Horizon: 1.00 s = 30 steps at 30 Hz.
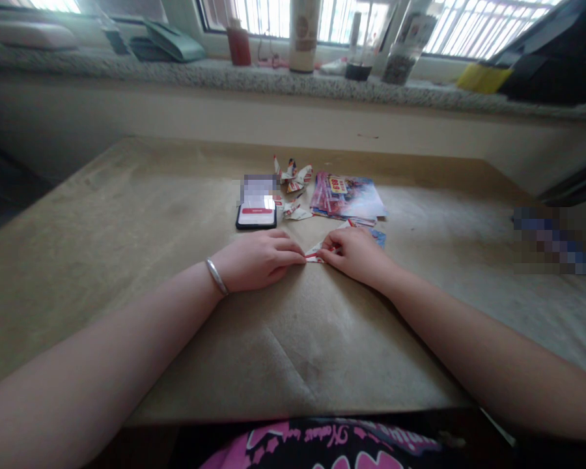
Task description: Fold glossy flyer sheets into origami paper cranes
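A small folded piece of printed paper (314,258), white with a red strip, lies on the table between my hands. My left hand (258,259), with a silver bangle at the wrist, has its fingers together and pressed at the paper's left corner. My right hand (356,253) pinches the paper's other side between thumb and fingers and hides part of it. Just beyond the hands sit folded paper shapes (299,177) with pointed, petal-like tips. A blue printed piece (379,238) shows behind my right hand.
A phone (256,218) with a lit screen lies left of the paper shapes. A stack of printed leaflets (354,195) is to their right. Bottles and jars, among them a red container (238,44), line the granite windowsill (264,77) behind the table (166,195).
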Tool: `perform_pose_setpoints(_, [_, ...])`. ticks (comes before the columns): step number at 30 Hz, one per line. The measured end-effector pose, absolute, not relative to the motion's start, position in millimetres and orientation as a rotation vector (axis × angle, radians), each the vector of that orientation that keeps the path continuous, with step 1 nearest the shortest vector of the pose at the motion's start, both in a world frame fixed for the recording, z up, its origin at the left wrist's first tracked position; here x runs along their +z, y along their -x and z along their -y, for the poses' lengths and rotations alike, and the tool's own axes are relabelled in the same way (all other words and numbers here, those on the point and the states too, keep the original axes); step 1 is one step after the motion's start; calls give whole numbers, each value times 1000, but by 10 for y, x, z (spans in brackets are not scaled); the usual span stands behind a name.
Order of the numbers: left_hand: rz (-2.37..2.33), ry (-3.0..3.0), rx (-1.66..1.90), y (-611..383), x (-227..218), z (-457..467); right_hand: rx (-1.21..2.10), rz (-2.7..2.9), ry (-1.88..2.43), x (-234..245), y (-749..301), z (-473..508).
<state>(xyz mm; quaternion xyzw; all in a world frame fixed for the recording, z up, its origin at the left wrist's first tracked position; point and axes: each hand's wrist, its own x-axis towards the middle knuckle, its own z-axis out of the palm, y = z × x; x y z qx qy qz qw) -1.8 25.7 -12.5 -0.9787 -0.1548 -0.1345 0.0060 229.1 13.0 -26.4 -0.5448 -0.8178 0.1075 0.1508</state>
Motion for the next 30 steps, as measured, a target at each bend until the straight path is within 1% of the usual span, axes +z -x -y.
perform_pose_setpoints(18, [467,3049,-305,-11,-73,-260,311,2347,1547,-288,-2310,-145])
perform_pose_setpoints(30, [501,3088,-341,41,-48,-280,323,2339,1551,-288,-2317,-136])
